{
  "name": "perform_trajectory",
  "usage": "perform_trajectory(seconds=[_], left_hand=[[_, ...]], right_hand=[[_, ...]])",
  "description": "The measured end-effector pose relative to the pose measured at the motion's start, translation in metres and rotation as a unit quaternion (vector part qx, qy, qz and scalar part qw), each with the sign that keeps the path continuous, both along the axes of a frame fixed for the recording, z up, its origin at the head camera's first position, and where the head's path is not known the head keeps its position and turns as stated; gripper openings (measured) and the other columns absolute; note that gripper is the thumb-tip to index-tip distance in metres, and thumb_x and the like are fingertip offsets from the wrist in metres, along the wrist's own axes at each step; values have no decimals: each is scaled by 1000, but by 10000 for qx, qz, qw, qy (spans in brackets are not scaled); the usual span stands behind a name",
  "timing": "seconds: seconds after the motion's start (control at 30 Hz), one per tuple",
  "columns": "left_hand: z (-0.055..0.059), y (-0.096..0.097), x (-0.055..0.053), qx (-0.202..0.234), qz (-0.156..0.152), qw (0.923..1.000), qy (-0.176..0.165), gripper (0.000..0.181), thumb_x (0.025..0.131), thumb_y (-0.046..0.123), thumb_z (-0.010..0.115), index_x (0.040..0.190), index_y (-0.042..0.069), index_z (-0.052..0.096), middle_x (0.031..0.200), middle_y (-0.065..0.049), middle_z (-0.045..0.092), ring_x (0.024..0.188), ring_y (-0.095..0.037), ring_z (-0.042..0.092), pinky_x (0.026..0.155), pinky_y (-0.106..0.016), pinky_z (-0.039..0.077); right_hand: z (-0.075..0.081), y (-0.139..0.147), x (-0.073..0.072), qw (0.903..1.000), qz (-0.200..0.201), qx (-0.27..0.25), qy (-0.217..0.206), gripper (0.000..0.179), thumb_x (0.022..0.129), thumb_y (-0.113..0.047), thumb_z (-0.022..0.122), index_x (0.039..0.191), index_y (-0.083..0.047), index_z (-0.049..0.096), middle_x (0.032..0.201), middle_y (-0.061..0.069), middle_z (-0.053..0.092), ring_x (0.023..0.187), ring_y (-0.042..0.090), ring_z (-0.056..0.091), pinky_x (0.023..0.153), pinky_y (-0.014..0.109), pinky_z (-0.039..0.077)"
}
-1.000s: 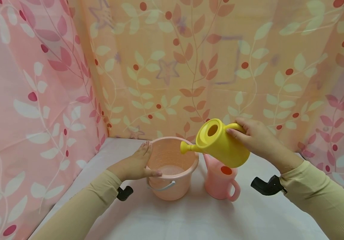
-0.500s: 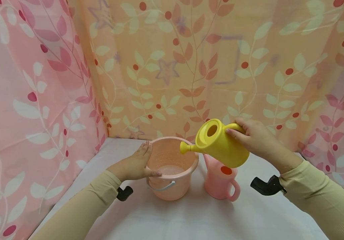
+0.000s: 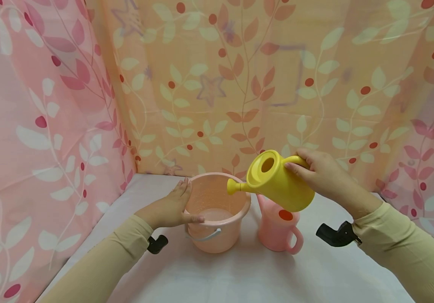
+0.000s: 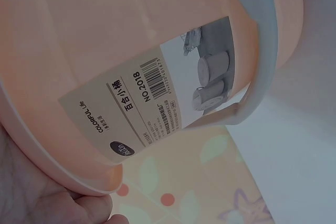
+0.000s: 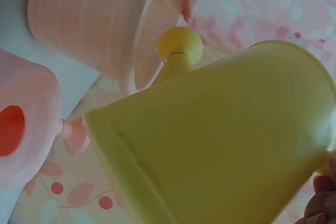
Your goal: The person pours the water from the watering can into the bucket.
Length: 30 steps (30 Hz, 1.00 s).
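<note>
My right hand (image 3: 324,174) grips the handle of a yellow toy watering can (image 3: 290,189), tilted left. Its round spout head (image 3: 233,186) hangs over the right part of a peach plastic bucket's opening. The bucket (image 3: 217,242) stands upright on the table. Against its left rim rests my left hand (image 3: 165,208), fingers extended, thumb lying along the front rim. In the left wrist view the bucket's paper label (image 4: 152,93) shows, with fingers (image 4: 94,208) by the rim. The right wrist view shows the can's yellow body (image 5: 220,135) from close up. No water stream is visible.
A pink watering can (image 3: 275,233) stands right of the bucket, below the yellow one; its spout points left. The bucket's pale blue handle (image 3: 206,237) hangs down in front. Patterned cloth (image 3: 209,118) walls off the back and both sides of the white table (image 3: 217,282).
</note>
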<state>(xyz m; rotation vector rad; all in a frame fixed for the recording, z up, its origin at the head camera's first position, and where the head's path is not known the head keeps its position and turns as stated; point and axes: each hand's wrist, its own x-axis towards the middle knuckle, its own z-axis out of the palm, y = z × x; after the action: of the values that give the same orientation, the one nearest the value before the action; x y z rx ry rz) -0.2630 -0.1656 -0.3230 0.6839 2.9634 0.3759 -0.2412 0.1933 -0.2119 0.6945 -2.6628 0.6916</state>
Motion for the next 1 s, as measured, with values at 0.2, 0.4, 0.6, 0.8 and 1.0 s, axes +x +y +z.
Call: perform_trajectory(seconds=[0.2,0.4,0.6,0.8,1.0], left_hand=[[0,0,-1,-54,-20,10000,4,120,69,80,44,144,-4,1,151,-20,-8,138,-30,-8,111,-43,10],[1,1,0,-3,-84,10000,-5,119,71,77,47,143,-6,3,150,-22,-6,138,-32,-7,110,-45,10],[3,2,1,-22,-93,10000,-19,118,72,75,48,143,-7,4,150,-22,-5,138,-33,-6,110,-45,10],[3,2,1,-154,-114,9998,51,117,73,75,47,143,-8,5,150,-24,-3,138,-34,-3,110,-47,10],[4,2,1,-164,-137,9997,81,116,73,75,47,143,-9,6,149,-25,-2,138,-35,1,109,-51,10]], right_hand=[[0,0,0,10000,1,-9,-23,25,90,-34,57,83,-10,55,68,3,50,67,20,48,58,30,43],[0,1,0,10000,-13,1,-37,25,90,-35,57,84,-10,56,68,3,50,67,20,48,58,30,43],[0,1,0,10000,-13,22,-34,26,90,-35,57,82,-10,54,67,3,49,67,20,48,58,30,43],[0,1,0,10000,-8,53,-38,27,90,-36,57,82,-10,54,67,3,49,67,20,48,57,30,43],[0,1,0,10000,-1,82,12,27,89,-36,57,81,-11,53,66,3,48,65,19,47,56,30,42]])
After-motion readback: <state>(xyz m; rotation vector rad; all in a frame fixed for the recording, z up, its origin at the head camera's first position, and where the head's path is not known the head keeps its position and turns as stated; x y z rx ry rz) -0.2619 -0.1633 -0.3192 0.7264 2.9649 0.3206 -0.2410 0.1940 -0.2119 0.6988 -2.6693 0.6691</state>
